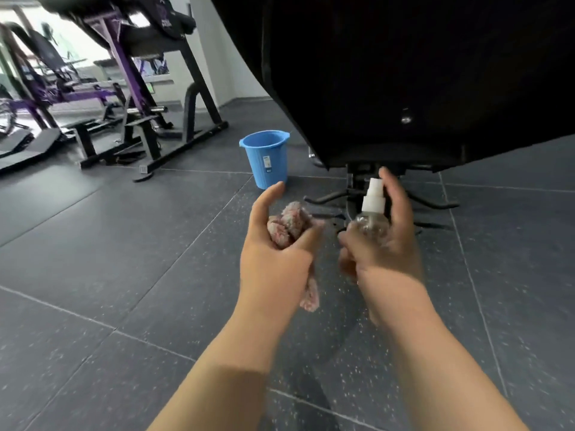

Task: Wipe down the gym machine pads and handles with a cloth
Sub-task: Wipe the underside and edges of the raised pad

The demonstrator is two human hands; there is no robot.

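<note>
— Grey rubber is what the floor [124, 244] is laid with, as seen from the head view?
— Dark grey tiles, flecked with white, with pale seams between them. A white wall [230, 73] and a bright window [62, 35] are seen towards the far left.
— What can be counted in the room?
— One blue bucket [268, 160] is set upright on the floor, beyond the hands. Two purple-and-black machines [133, 73] can be made out at the left; whatever lies behind them is too blurred to be counted. One large black pad [404, 73] fills the upper right, and a black base [361, 188] is seen under it on the floor.
— And the task's things?
— One cloth [291, 225], pink and white, is bunched in the left hand [277, 244], below the pad's lower edge and apart from it. One tail of it hangs beneath the hand.
— How are the fingers placed?
— The cloth is pinned by the thumb against the palm, while one finger is held straighter, pointing up. One clear spray bottle [371, 209] with a white nozzle is gripped upright in the right hand [385, 244]; its fingers are curled round the body, and one fingertip is raised beside the nozzle's top. The two hands are held near each other, not touching.
</note>
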